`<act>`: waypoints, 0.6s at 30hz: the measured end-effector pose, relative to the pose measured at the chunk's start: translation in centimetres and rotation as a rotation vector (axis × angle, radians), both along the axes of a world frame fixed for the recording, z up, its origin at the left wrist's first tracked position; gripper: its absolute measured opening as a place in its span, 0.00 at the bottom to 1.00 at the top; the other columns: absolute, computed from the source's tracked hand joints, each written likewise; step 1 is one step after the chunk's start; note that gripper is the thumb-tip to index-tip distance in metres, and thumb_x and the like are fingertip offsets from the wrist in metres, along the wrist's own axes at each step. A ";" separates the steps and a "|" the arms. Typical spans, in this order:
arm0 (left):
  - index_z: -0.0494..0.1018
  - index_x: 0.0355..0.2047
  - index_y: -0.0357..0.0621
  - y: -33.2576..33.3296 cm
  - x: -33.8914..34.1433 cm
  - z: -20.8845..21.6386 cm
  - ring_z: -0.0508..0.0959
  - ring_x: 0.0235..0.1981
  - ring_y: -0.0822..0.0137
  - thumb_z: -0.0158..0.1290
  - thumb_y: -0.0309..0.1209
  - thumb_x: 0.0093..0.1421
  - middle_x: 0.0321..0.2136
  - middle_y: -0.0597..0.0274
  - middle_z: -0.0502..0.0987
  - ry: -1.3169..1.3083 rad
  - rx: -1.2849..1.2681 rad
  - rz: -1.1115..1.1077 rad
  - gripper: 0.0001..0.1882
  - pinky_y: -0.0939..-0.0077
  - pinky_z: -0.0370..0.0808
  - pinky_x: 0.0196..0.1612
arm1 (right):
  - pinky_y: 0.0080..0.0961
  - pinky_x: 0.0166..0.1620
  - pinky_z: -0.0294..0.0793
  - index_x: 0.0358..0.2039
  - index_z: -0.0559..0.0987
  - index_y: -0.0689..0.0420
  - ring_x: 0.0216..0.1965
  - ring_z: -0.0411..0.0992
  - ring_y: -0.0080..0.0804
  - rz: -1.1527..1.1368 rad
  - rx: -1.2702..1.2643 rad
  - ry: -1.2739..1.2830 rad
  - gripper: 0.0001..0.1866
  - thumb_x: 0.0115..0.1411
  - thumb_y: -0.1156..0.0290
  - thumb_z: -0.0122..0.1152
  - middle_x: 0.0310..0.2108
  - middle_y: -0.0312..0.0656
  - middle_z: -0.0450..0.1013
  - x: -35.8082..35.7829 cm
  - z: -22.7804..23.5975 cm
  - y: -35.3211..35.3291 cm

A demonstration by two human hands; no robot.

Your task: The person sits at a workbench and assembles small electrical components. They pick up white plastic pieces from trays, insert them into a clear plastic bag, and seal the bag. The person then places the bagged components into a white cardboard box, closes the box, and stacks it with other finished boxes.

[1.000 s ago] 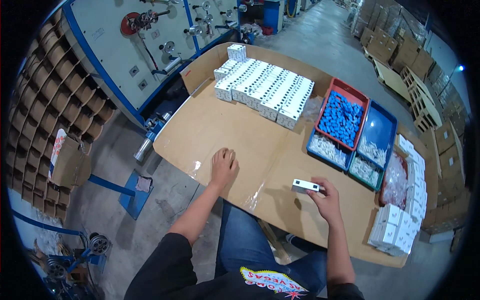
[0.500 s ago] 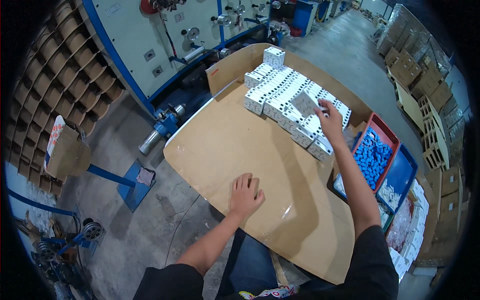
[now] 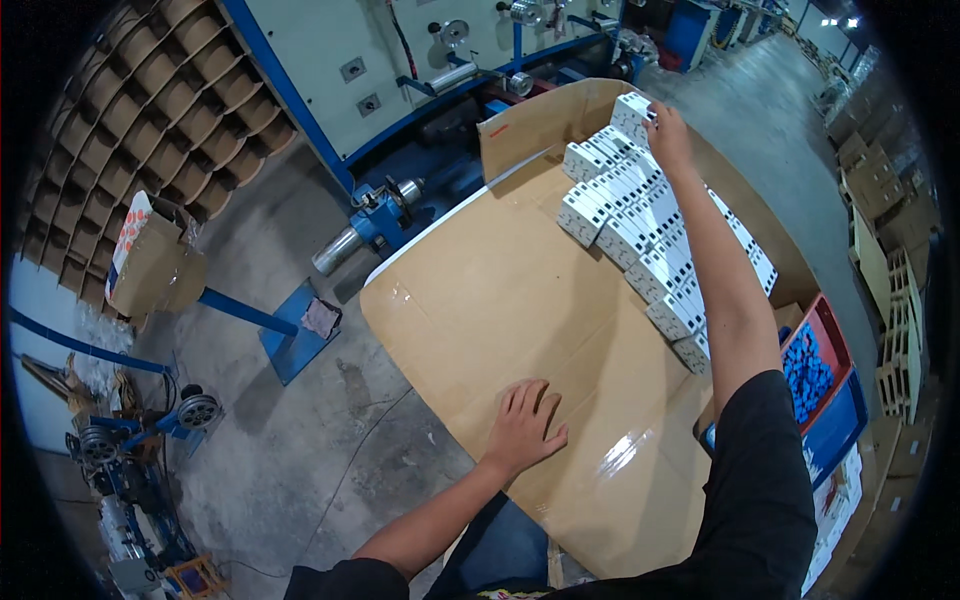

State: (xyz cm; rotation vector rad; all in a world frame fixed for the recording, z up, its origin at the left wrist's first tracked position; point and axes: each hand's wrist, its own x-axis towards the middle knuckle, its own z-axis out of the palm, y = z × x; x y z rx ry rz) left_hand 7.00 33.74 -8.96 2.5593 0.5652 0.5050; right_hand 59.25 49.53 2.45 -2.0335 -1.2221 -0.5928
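Note:
My right hand (image 3: 668, 138) reaches to the far end of the rows of white plastic housings with dark slots (image 3: 628, 205). Its fingers are closed at the edge of a white plastic housing (image 3: 630, 115) in the raised stack there; the hand partly hides where they grip. Nearer me, my left hand (image 3: 524, 428) lies on the cardboard-covered tabletop (image 3: 470, 290), fingers spread, holding nothing. My right forearm covers part of the rows.
At the right, partly behind my sleeve, a red tray (image 3: 835, 340) of small blue parts stands beside a blue tray (image 3: 848, 415). An upright cardboard edge (image 3: 530, 125) borders the table's far side. A machine panel (image 3: 330, 50) rises beyond, and a blue stand (image 3: 290, 325) is at left.
My right hand has carried a white housing from above the middle of the rows to the far raised stack. My left hand stays on the cardboard. The view has shifted.

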 end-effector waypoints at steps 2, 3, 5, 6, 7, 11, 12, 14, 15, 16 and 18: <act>0.73 0.49 0.45 0.0 0.0 -0.1 0.66 0.61 0.52 0.60 0.47 0.55 0.54 0.50 0.68 0.005 -0.005 0.005 0.26 0.52 0.62 0.64 | 0.44 0.46 0.75 0.45 0.78 0.55 0.43 0.76 0.53 -0.043 -0.035 -0.012 0.12 0.61 0.70 0.65 0.42 0.50 0.74 0.3 -0.8 1.2; 0.73 0.49 0.45 0.1 0.0 -0.2 0.66 0.61 0.52 0.60 0.47 0.55 0.54 0.50 0.68 0.007 -0.008 0.005 0.26 0.52 0.62 0.64 | 0.44 0.46 0.75 0.45 0.78 0.55 0.42 0.76 0.52 -0.068 -0.053 -0.019 0.12 0.61 0.70 0.66 0.42 0.50 0.74 0.5 -1.2 1.5; 0.73 0.49 0.45 0.1 0.1 -0.1 0.66 0.61 0.52 0.60 0.47 0.55 0.54 0.51 0.68 0.016 -0.011 0.006 0.26 0.53 0.62 0.64 | 0.44 0.46 0.75 0.45 0.78 0.54 0.43 0.76 0.52 -0.078 -0.061 0.012 0.12 0.61 0.70 0.65 0.43 0.50 0.74 0.8 -1.7 1.8; 0.73 0.49 0.45 0.1 0.1 -0.1 0.66 0.61 0.52 0.59 0.48 0.56 0.54 0.51 0.68 0.021 -0.012 0.005 0.26 0.53 0.62 0.64 | 0.45 0.46 0.75 0.45 0.78 0.54 0.44 0.76 0.53 -0.085 -0.066 0.027 0.12 0.61 0.69 0.65 0.43 0.50 0.74 0.8 -2.1 1.9; 0.73 0.49 0.45 0.2 0.2 -0.1 0.66 0.61 0.52 0.60 0.48 0.55 0.54 0.51 0.68 0.024 -0.008 0.007 0.26 0.53 0.62 0.64 | 0.44 0.46 0.76 0.45 0.78 0.54 0.44 0.76 0.52 -0.089 -0.072 0.015 0.12 0.62 0.69 0.65 0.44 0.49 0.73 1.0 -2.3 1.9; 0.73 0.50 0.46 0.1 0.3 -0.2 0.67 0.60 0.52 0.60 0.48 0.55 0.54 0.51 0.68 0.041 -0.012 0.009 0.27 0.52 0.62 0.64 | 0.43 0.46 0.77 0.45 0.78 0.54 0.46 0.75 0.49 -0.111 -0.082 -0.076 0.12 0.62 0.66 0.64 0.45 0.47 0.72 1.4 -3.0 1.8; 0.73 0.50 0.46 0.1 0.3 -0.1 0.67 0.60 0.52 0.60 0.48 0.55 0.54 0.51 0.68 0.047 -0.018 0.010 0.27 0.52 0.62 0.64 | 0.42 0.46 0.78 0.44 0.78 0.55 0.47 0.74 0.48 -0.118 -0.075 -0.129 0.12 0.61 0.66 0.64 0.45 0.46 0.71 1.4 -3.2 1.7; 0.73 0.50 0.46 0.1 0.4 0.0 0.67 0.60 0.52 0.60 0.48 0.55 0.54 0.51 0.68 0.044 -0.013 0.005 0.27 0.52 0.62 0.64 | 0.41 0.46 0.79 0.43 0.77 0.55 0.50 0.73 0.45 -0.127 -0.066 -0.218 0.13 0.59 0.67 0.65 0.45 0.44 0.71 1.7 -3.2 1.7; 0.73 0.50 0.46 0.1 0.4 0.0 0.67 0.60 0.51 0.61 0.48 0.55 0.54 0.51 0.68 0.043 -0.010 0.003 0.27 0.52 0.62 0.64 | 0.41 0.46 0.80 0.43 0.77 0.55 0.50 0.73 0.44 -0.126 -0.065 -0.252 0.13 0.58 0.67 0.66 0.45 0.43 0.71 2.0 -3.2 1.8; 0.73 0.50 0.46 0.1 0.4 0.0 0.67 0.60 0.51 0.61 0.47 0.55 0.54 0.51 0.68 0.041 -0.009 0.004 0.27 0.52 0.62 0.64 | 0.40 0.46 0.80 0.42 0.77 0.56 0.51 0.72 0.42 -0.123 -0.064 -0.286 0.14 0.57 0.67 0.66 0.46 0.42 0.71 2.0 -3.1 2.0; 0.73 0.50 0.47 0.1 0.4 -0.1 0.67 0.60 0.52 0.61 0.47 0.55 0.54 0.51 0.68 0.038 -0.008 0.008 0.27 0.51 0.62 0.64 | 0.41 0.46 0.79 0.43 0.77 0.54 0.50 0.72 0.43 -0.099 -0.079 -0.286 0.14 0.57 0.66 0.66 0.45 0.42 0.71 2.1 -3.0 2.3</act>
